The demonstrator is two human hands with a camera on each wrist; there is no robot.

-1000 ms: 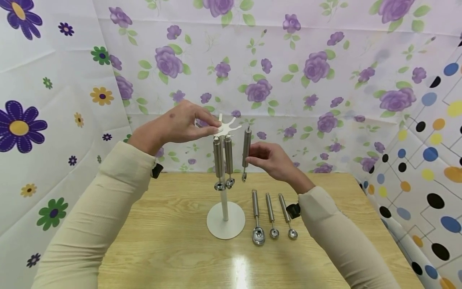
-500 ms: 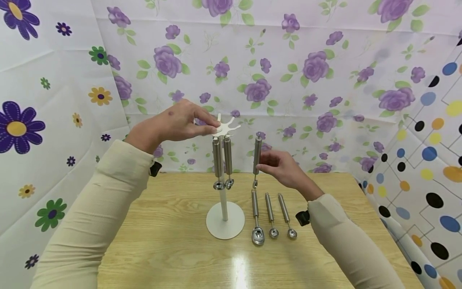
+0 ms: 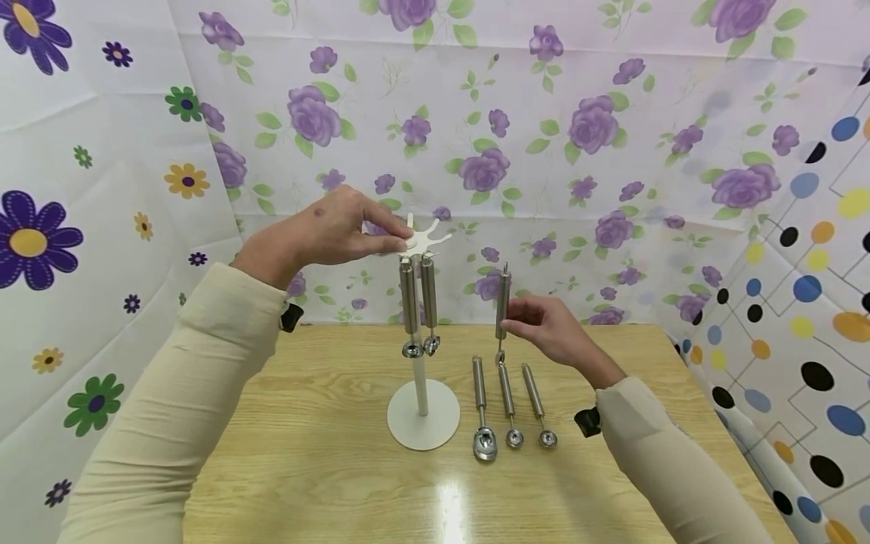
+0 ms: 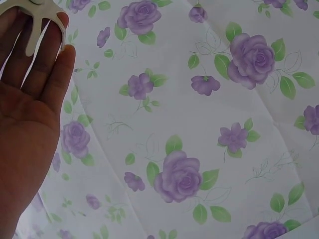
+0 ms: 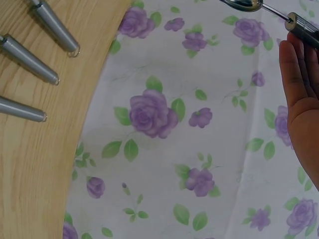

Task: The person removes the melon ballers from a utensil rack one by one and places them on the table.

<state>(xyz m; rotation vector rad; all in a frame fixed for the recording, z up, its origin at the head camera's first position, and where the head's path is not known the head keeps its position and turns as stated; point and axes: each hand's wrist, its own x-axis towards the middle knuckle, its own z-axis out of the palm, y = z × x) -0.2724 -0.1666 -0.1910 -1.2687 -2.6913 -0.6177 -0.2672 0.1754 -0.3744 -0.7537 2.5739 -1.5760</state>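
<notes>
My left hand pinches the hub on top of a white hook stand between thumb and fingers. In the left wrist view the stand's flat arms cross in front of the fingers. Two steel scoops hang from the stand, handles up and small bowls down. To the right of it, my right hand holds a melon baller by its handle in the air, upright with its bowl downward. Its rounded steel bowl shows at the top of the right wrist view.
On the wooden table, right of the stand's round base, lie a large oval-headed scoop and two smaller scoops, handles away from me. Printed floral cloth hangs behind, with patterned cloths at both sides.
My right hand has moved right and slightly down, carrying the melon baller away from the stand. My left hand keeps its place on the hub.
</notes>
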